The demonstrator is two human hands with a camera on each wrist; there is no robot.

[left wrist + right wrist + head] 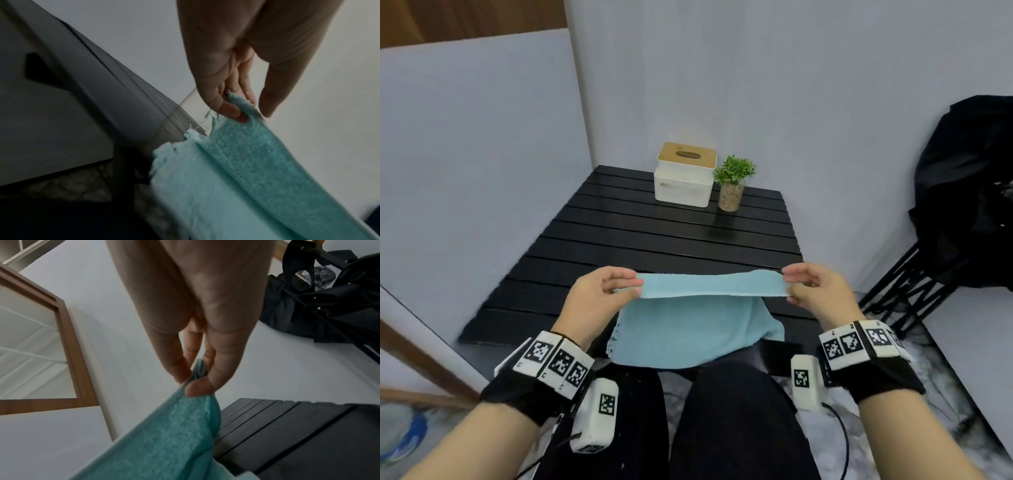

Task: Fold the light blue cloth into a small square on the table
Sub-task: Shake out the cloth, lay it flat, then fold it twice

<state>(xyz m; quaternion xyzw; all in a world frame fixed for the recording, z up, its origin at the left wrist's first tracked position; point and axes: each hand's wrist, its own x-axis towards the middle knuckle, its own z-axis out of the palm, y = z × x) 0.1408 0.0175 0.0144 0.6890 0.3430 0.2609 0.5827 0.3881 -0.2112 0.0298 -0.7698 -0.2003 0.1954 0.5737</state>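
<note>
The light blue cloth point(698, 315) hangs in the air above the near edge of the black slatted table point(654, 233), its lower part drooping past the table's front toward my lap. My left hand point(626, 284) pinches its upper left corner between thumb and fingers. My right hand point(792, 282) pinches the upper right corner the same way. The top edge is stretched taut between the two hands. In the left wrist view the cloth point(236, 178) shows a frayed side edge below my left hand point(238, 108). In the right wrist view my right hand point(195, 378) grips the cloth point(174, 434).
At the table's far end stand a white tissue box with a wooden lid point(685, 174) and a small potted plant point(732, 183). Grey partition walls close in the left and back. A black bag on a folding stand point(969, 205) sits to the right.
</note>
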